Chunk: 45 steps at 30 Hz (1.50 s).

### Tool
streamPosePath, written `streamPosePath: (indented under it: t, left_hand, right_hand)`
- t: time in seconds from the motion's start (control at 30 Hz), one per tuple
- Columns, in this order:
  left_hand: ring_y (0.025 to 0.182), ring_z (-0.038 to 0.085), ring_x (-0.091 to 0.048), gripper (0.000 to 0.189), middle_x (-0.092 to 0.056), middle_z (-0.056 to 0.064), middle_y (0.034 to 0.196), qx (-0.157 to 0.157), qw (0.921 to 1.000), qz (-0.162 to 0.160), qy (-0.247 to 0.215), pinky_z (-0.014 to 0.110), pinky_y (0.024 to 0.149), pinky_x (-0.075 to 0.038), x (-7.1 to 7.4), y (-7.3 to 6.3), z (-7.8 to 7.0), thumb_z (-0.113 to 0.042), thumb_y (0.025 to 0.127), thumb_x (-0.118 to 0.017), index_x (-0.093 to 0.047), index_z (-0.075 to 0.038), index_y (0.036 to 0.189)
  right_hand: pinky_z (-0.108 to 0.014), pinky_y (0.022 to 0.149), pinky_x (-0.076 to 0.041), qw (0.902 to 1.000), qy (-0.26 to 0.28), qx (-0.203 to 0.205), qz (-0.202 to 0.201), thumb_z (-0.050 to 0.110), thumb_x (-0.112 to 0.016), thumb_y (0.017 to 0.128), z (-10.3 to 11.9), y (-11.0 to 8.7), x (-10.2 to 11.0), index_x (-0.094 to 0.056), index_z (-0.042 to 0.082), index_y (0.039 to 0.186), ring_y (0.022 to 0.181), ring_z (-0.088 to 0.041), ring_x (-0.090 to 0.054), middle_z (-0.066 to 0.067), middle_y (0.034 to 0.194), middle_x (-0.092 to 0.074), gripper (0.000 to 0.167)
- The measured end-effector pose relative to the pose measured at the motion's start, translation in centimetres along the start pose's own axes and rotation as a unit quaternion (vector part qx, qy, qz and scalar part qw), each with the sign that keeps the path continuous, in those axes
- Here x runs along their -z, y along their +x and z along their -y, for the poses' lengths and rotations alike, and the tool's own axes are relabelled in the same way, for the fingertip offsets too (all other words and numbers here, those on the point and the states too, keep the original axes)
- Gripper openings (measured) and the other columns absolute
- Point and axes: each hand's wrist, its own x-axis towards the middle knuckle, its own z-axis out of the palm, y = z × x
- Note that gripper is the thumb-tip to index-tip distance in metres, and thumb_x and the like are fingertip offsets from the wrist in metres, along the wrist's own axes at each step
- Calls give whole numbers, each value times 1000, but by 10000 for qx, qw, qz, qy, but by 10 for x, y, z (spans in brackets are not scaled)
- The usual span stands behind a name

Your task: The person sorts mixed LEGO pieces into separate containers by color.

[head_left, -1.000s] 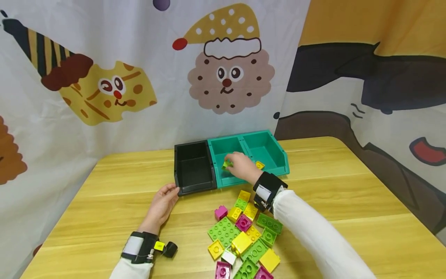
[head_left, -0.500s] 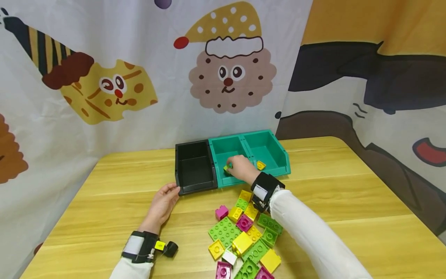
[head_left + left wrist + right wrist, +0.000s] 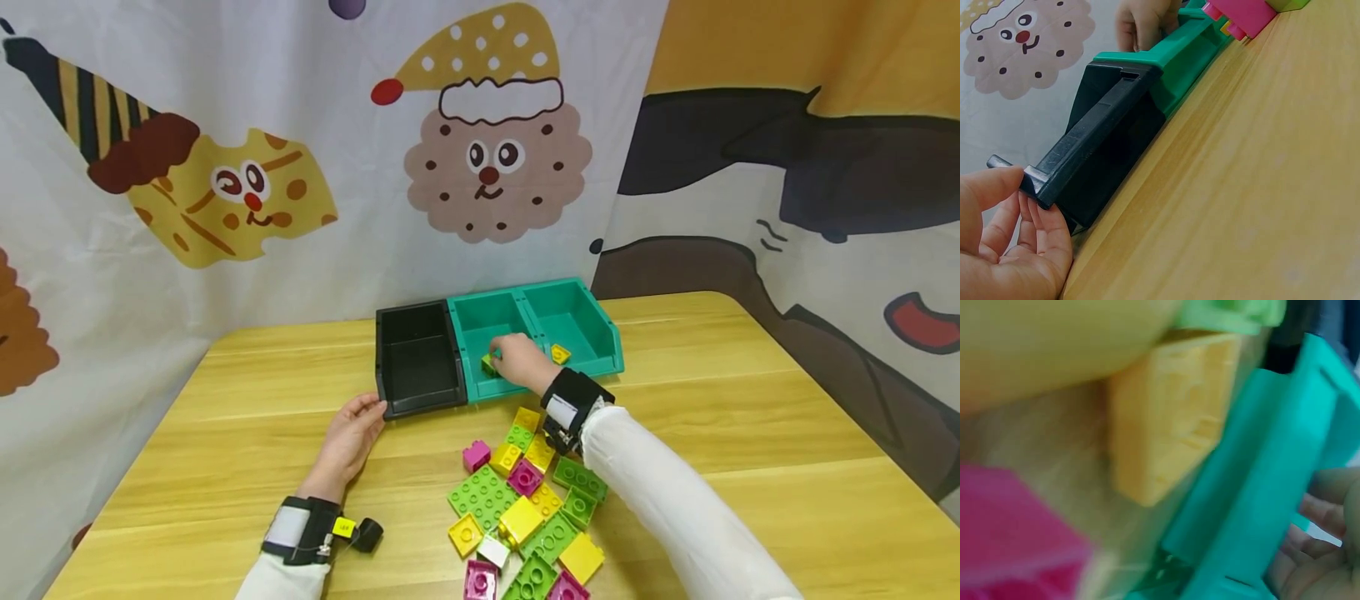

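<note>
Lower and slightly to the right than one second ago, the right hand [image 3: 521, 360] has sunk into the middle teal bin [image 3: 487, 389], carrying a lime brick [image 3: 488, 365] down with it; its grip is narrow, thumb and fingertips pinching that brick near the bin's front, though the right wrist view hides the brick behind the teal wall; the left hand [image 3: 356, 429] has stayed put, pinching the near left corner of the black bin [image 3: 416, 362], thumb on the rim and fingers below it; the black bin stands beside the middle teal bin, and the right teal bin [image 3: 570, 329] adjoins that on its other side, with a yellow brick [image 3: 560, 354] inside near the front; on the wooden table [image 3: 262, 375], close before the bins, lies a loose pile of yellow, green and magenta bricks [image 3: 525, 477], with a flat lime plate [image 3: 482, 497] at its left and a white brick [image 3: 493, 551] lower down; behind hangs a printed curtain [image 3: 330, 83].
</note>
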Motion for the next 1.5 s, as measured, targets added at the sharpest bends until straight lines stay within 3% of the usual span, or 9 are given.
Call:
streamPosePath:
  t: [0.13,0.3,0.43,0.67,0.9,1.07,1.5]
  left_hand:
    - [79,5,-50,14,-51,-7,85,-12,10000,15,-32,18,79,-46,0,0,1,-2,95,-52,-55,-15,94]
    - [79,5,-50,12,-51,-8,86,17,10000,39,37,19,80,-46,-1,0,2,-3,95,-52,-54,-14,97]
    - [79,5,-50,11,-50,-7,86,16,10000,50,54,19,81,-46,0,0,2,-3,95,-52,-54,-14,97]
    - [78,5,-50,19,-50,-8,84,-66,9999,78,9,18,79,-46,2,1,0,-1,96,-49,-56,-18,92]
    - [78,4,-51,17,-50,-8,85,-85,9998,164,34,18,80,-46,0,1,-1,-3,95,-51,-56,-19,92]
    - [76,4,-50,20,-49,-8,83,-79,9998,151,-45,18,80,-46,1,1,-2,-2,95,-51,-56,-20,89]
    - [77,4,-51,21,-51,-9,83,-61,9998,193,-85,18,80,-46,2,2,1,-2,95,-51,-58,-21,88]
  right_hand:
    - [-33,68,-48,9992,378,-92,-22,18,-57,95,-1,0,11,-59,1,122,80,-24,-61,-16,103,-66,32]
    - [-37,77,-49,9956,938,78,-39,21,-55,96,-2,-7,34,-58,3,125,96,-28,-61,-16,114,-63,34]
    - [-39,82,-48,9919,1226,326,-75,24,-54,97,-4,-18,53,-60,6,123,102,-28,-59,-15,118,-62,33]
    - [-39,80,-50,9871,1474,552,-277,25,-53,97,-13,-44,72,-62,8,120,96,-27,-61,-12,117,-63,30]
    - [-39,80,-50,9874,1308,790,-423,19,-56,95,-26,-72,73,-65,7,114,95,-25,-61,-11,112,-66,24]
    - [-38,81,-51,9873,1240,975,-166,17,-57,95,-32,-87,69,-66,5,112,94,-25,-61,-11,109,-67,23]
    - [-35,77,-52,9915,888,920,224,17,-64,90,-58,-109,44,-65,1,110,89,-22,-61,-12,105,-66,25]
